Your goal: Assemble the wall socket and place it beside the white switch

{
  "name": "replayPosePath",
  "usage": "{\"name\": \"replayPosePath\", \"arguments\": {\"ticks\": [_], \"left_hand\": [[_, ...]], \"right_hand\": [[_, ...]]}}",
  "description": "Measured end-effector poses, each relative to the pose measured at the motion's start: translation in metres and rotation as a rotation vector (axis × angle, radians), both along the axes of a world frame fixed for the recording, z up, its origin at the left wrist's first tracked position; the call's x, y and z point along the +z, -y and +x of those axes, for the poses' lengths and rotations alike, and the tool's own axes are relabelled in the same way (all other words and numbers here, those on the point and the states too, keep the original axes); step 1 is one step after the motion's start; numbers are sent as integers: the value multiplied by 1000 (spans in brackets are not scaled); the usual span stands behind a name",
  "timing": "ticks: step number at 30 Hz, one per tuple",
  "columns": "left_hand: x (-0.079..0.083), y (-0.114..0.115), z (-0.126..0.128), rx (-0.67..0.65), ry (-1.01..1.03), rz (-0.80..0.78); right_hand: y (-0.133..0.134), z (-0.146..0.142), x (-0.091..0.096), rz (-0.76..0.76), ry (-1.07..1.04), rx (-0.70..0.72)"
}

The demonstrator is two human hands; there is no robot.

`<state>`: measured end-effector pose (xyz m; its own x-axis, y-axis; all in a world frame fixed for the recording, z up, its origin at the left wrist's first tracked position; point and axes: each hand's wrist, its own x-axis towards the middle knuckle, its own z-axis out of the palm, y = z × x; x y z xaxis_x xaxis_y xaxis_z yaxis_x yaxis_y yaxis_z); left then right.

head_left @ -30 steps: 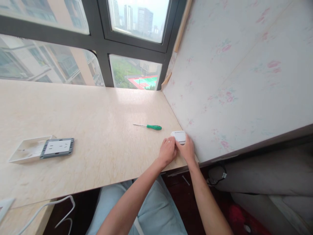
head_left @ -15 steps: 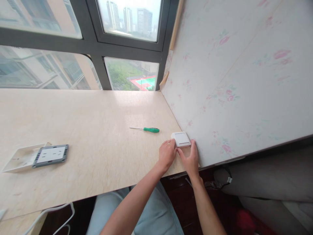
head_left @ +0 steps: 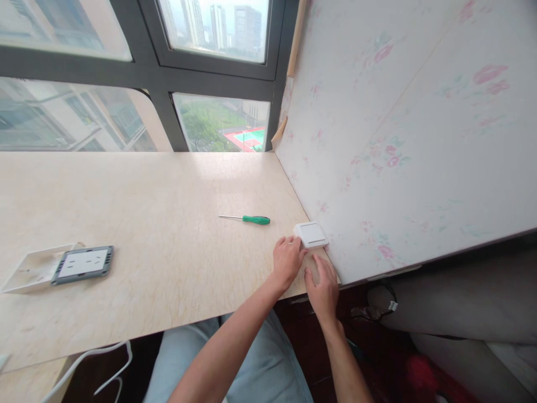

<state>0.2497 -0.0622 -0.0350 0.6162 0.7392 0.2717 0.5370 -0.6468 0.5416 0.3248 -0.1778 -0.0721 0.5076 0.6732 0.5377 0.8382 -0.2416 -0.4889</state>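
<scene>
Head view: the switch [head_left: 311, 234] lies on the desk [head_left: 168, 190] against the wall [head_left: 398, 140], left hand [head_left: 287, 260] curled at its near corner, grip unclear, right hand [head_left: 322, 282] spread flat just short, seemingly squaring it up; lifting wants a pinch.

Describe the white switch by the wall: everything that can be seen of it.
The white switch is a square of glossy plastic: a raised frame around one flat rocker with a thin dark mark near its front edge. It lies flat, face up, on the beige table, beside the flowered wall. The left hand touches its near left corner with its fingertips; the right hand lies just short of it.
</scene>
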Motion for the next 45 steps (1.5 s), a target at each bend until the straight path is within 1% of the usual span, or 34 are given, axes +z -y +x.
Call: {"name": "replayPosePath", "arguments": {"ticks": [5,7,9,11,13,15,17,19,20,22,24,27,30,32,35,37,40,42,45], "left_hand": [[-2,-3,-8,-39,26,-18],[-5,-7,-20,-73,41,-35],[-9,-14,-42,-94,56,-51],[-13,-22,-73,-87,81,-60],[-17,-28,-113,-44,129,-63],[-17,-32,-157,46,197,-55],[-15,-31,-201,146,250,-32],[-11,-26,-239,239,270,-18],[-10,-24,-256,288,274,-16],[-7,-19,-282,392,286,-24],[-7,-16,-300,486,316,-42],[-8,-16,-316,543,391,-98],[-9,-16,-323,528,472,-166],[-9,-15,-324,520,506,-177],[-12,-14,-323,516,548,-175],[-14,-14,-322,505,586,-185],[-15,-14,-321,506,610,-185],[-16,-14,-321,507,612,-174],[-15,-14,-320,499,632,-171]], "right_hand": [[-1,-2,0,5,92,15],[0,-2,1,2,108,30],[1,0,2,6,117,44],[2,2,2,12,122,61],[3,5,2,16,114,79],[3,6,4,14,92,112],[0,0,8,22,26,128],[-10,-16,15,33,-30,170],[-17,-27,20,34,-56,213],[-39,-56,32,31,-123,346],[-67,-92,46,13,-221,508],[-114,-156,68,-16,-326,731],[-158,-221,84,-58,-308,998],[-184,-262,88,-134,-259,1151],[-217,-315,85,-263,-101,1314],[-236,-343,78,-360,3,1366],[-257,-371,66,-524,94,1352],[-265,-379,61,-578,119,1318],[-262,-378,59,-546,146,1311]]}}
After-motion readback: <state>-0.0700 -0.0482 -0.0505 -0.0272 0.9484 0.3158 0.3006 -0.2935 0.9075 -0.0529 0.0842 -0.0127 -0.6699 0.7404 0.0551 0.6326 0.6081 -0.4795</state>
